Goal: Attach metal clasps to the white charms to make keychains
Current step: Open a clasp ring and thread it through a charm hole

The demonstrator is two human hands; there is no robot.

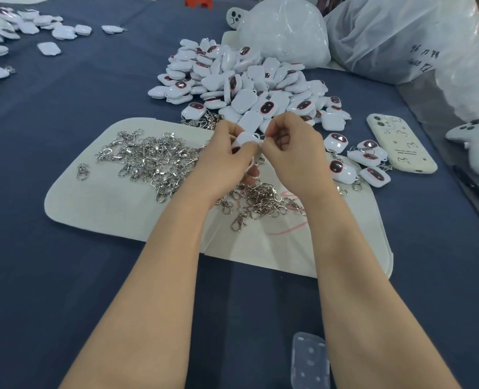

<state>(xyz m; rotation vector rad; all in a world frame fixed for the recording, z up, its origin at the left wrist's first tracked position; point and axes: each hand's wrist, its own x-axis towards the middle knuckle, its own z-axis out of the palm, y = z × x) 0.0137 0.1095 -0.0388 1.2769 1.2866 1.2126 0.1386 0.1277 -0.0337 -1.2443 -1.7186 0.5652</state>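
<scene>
Gripping 1 white charm (246, 138), the left hand (227, 158) meets the right hand (291, 147), which pinches the charm's edge, above the pale mat (106, 203) strewn with metal clasps (154, 158); the charm heap (241, 80) lies just behind.

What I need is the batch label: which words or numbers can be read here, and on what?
"96", handwritten on the plastic bag; the marks around it are too blurred to read.
Phone case: dark print, too small to read.
White mat: pink scribble, no letters.
</scene>
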